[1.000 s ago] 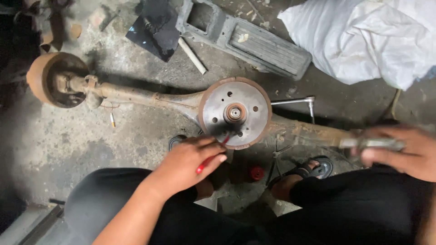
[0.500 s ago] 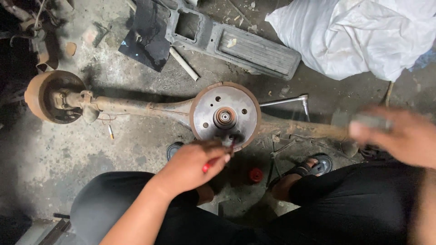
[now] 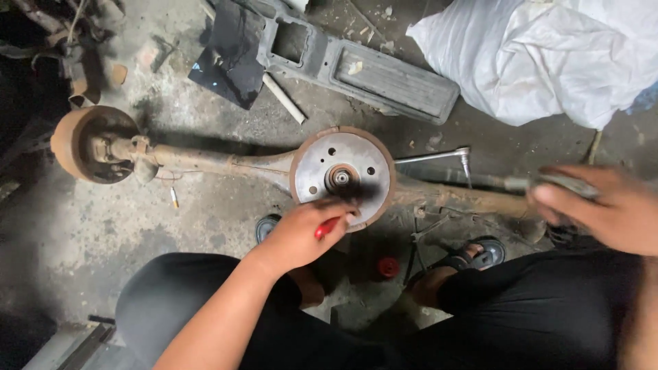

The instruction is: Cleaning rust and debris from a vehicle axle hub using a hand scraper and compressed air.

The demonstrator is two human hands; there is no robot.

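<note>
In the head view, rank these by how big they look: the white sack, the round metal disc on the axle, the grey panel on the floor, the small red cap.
Largest to smallest, as seen:
1. white sack, partly cut off by the frame
2. grey panel
3. round metal disc, which sits nearer the camera, so its rank against the panel is unsure
4. red cap

The long axle [image 3: 205,163] is rough metal, brown with rust. The round plate [image 3: 341,175] in its middle is grey metal, smoother and a bit shiny, with a rusty rim. The drum [image 3: 86,140] at the far end is rusty and dull. The left hand [image 3: 301,233] holds a tool with a glossy red plastic handle [image 3: 327,228]. The right hand [image 3: 606,205] grips a dull grey metal bar [image 3: 541,182]. The wrench [image 3: 439,157] is shiny metal. The white sack [image 3: 548,55] looks like woven plastic cloth. The floor [image 3: 75,233] is rough, stained concrete.
</note>
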